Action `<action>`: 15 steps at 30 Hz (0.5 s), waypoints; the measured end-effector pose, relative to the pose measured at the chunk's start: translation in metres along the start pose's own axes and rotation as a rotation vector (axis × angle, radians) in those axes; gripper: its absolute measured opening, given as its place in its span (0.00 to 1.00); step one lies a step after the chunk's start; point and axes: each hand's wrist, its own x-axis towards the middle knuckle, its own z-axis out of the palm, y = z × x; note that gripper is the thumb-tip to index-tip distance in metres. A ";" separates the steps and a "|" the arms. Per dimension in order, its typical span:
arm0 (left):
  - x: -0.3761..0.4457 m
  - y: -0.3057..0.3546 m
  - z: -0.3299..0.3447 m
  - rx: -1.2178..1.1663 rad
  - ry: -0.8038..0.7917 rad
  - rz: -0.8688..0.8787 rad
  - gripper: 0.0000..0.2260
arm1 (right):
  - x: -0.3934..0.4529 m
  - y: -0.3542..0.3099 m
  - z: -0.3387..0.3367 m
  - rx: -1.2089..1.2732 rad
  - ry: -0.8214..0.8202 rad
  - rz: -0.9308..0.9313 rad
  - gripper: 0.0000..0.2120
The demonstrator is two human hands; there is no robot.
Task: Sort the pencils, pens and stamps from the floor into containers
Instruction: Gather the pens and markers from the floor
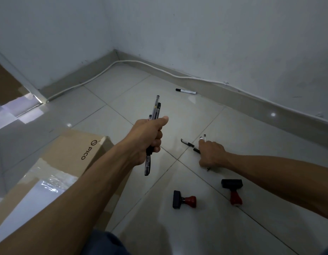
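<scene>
My left hand (150,138) grips a bundle of pens (155,111), held upright above the tiled floor. My right hand (212,153) is down on the floor, fingers curled round more pens (189,145); a black pen sticks out to its left and two white tips (203,138) show above the knuckles. Two stamps with black bases and red handles lie nearer me: one stamp (183,199) on its side, the other stamp (233,190) to its right. A white marker with a black cap (186,91) lies far off by the wall.
A taped cardboard box (71,162) marked PICO stands at my left. A white cable (141,64) runs along the skirting in the room's corner. A doorway edge (30,92) shows at far left. Walls close the area at the back and right.
</scene>
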 end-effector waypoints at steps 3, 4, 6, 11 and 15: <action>-0.002 0.001 0.002 0.008 0.002 0.005 0.15 | -0.005 0.002 -0.004 0.004 0.007 -0.027 0.29; -0.003 0.001 0.003 0.011 0.002 0.006 0.15 | -0.006 0.002 -0.004 0.008 0.010 -0.031 0.26; -0.004 0.002 0.004 0.018 0.001 0.009 0.15 | -0.009 0.003 -0.005 0.015 0.023 -0.044 0.20; -0.010 0.006 0.008 0.032 -0.003 0.025 0.16 | -0.016 0.007 -0.004 0.009 -0.009 -0.115 0.13; -0.014 0.010 0.009 0.053 -0.016 0.046 0.17 | -0.020 0.008 0.001 0.013 -0.063 -0.123 0.17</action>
